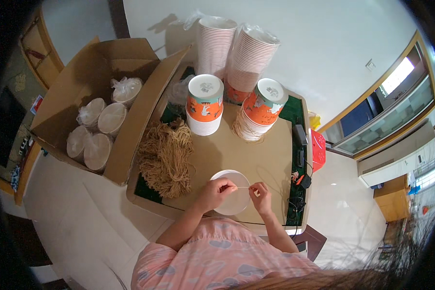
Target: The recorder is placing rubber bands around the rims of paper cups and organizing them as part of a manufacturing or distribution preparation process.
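So it's one head-worn fisheye, left of the pair, aimed down and forward past the wearer's patterned pink top, which fills the bottom just below the hands. Left hand and right hand land a bit under mid-frame, near enough to make out fingers but pretty small. Super wide, so you get most of the desk around them, white wall beyond, tiled floor out to both sides. Loose hair, below and right of the right hand, is crazy close.
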Demonstrator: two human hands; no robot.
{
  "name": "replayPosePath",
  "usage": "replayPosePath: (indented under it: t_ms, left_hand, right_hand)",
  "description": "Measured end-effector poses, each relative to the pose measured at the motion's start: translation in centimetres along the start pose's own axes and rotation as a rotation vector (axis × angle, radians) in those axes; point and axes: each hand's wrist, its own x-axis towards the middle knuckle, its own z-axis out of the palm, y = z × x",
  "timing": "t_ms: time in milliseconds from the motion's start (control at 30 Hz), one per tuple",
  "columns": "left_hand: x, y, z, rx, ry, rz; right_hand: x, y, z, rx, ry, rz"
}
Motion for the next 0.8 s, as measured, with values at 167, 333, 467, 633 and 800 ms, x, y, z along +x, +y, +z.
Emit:
replayPosePath:
  t_ms: [167, 333, 467, 633, 800]
  left_hand:
    - [1.2, 0.0, 0.0, 0.025, -0.127, 0.019]
    - [2.5, -4.4, -0.4, -0.17, -0.023, -0.01]
    - [3.7, -4.3, -1.7, -0.114, 0.069, -0.051]
    - [4.8, -5.1, -2.0, -0.184, 0.108, -0.099]
    - [5.8, -13.2, -3.7, 0.147, 0.291, 0.024]
  right_hand:
    - [3.0, -2.4, -1.0, -0.006, -0.146, -0.096]
    - [7.7, -4.6, -2.1, 0.151, -0.571, 0.157]
    - [9.1, -4.2, -1.0, 0.746, -0.796, 0.269]
    - [9.8, -4.3, 0.5, 0.398, -0.942, 0.107]
    - [10.3, 3.3, 2.7, 0.495, -0.626, 0.389]
